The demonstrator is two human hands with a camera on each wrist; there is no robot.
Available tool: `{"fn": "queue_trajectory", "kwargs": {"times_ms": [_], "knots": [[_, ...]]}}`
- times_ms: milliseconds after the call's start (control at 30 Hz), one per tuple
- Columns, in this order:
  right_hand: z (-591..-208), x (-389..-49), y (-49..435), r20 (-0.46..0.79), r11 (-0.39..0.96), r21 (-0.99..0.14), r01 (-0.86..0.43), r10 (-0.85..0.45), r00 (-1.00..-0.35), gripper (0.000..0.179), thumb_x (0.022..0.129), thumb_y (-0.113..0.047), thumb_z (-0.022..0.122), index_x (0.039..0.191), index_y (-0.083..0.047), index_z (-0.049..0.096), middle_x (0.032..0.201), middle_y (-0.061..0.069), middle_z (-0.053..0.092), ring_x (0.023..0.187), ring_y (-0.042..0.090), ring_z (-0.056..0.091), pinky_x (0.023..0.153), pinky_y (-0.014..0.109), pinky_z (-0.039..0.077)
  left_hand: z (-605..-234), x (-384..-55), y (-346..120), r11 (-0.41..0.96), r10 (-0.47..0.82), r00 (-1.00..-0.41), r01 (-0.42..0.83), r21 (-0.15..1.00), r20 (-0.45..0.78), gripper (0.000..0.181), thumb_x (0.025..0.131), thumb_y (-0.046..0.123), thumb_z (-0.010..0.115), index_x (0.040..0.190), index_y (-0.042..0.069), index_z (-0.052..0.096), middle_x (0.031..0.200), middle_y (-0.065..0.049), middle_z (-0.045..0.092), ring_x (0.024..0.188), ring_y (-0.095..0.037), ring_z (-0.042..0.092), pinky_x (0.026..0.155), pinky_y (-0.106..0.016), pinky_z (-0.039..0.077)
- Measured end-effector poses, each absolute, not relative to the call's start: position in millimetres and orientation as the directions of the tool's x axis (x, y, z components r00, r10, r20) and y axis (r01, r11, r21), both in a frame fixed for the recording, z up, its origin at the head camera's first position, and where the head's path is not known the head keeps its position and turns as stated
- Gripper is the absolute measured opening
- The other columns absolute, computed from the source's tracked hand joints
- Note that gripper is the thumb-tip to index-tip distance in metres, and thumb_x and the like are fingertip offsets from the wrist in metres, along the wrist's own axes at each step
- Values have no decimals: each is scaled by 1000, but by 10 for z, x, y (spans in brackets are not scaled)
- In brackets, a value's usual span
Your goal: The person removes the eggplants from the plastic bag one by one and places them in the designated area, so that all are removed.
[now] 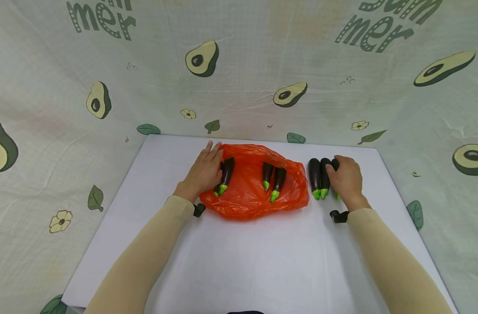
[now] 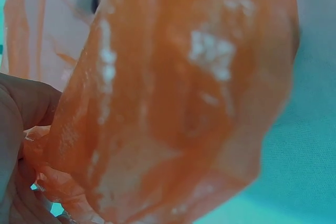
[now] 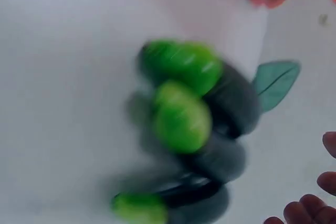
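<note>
An orange-red plastic bag [image 1: 248, 209] lies on the table with its mouth spread wide. Small dark eggplants with green stem ends rest in it, a pair [image 1: 227, 171] at the left and another pair [image 1: 279, 178] toward the right. My left hand [image 1: 203, 172] holds the bag's left edge; in the left wrist view the film [image 2: 68, 129] runs between thumb and fingers. To the right of the bag, three eggplants [image 1: 314, 174] lie side by side. My right hand [image 1: 346, 176] is over the rightmost eggplant [image 1: 335, 163], partly hiding it. The right wrist view shows its fingers [image 3: 326, 182] spread apart beside the eggplants [image 3: 210, 156].
The white table [image 1: 258, 261] reaches toward me and to both sides. A cloth [image 1: 242, 96] printed with avocados rises behind the table's back edge. Dark wrist straps [image 1: 339, 216] show under the light sleeves.
</note>
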State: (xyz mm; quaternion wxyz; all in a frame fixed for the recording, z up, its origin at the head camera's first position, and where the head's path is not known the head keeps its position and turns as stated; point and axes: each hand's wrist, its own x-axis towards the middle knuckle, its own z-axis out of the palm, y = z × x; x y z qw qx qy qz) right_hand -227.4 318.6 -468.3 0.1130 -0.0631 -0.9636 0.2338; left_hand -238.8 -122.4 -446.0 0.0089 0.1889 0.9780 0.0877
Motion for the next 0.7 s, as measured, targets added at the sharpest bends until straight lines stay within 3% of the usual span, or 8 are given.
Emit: {"fn": "queue_trajectory", "kwargs": {"times_ms": [367, 567, 700], "knots": [[-4288, -2016, 2444, 292, 868, -472, -153, -10, -956, 48, 104, -19, 63, 146, 3, 56, 149, 30, 54, 138, 50, 49, 115, 66, 42, -4435, -2393, -1192, 909, 379, -925, 377, 178, 26, 76, 103, 23, 63, 166, 2, 27, 178, -11, 12, 166, -34, 0, 134, -51, 12], [-4238, -1900, 2085, 403, 827, -444, -345, -159, -901, 43, 102, -15, 68, 141, 2, 61, 139, 25, 62, 130, 44, 57, 110, 62, 50, -4439, -2398, -1180, 907, 380, -924, 379, 182, 32, 76, 103, 23, 63, 166, 2, 27, 178, -12, 13, 165, -34, 0, 134, -51, 12], [-4289, -1877, 1884, 392, 792, -416, -448, -288, -874, 37, 102, -17, 69, 135, 1, 66, 132, 20, 69, 123, 40, 63, 106, 57, 54, -4442, -2395, -1174, 909, 377, -926, 376, 180, 32, 77, 103, 23, 64, 166, 2, 27, 178, -11, 12, 166, -34, 0, 134, -51, 12]]}}
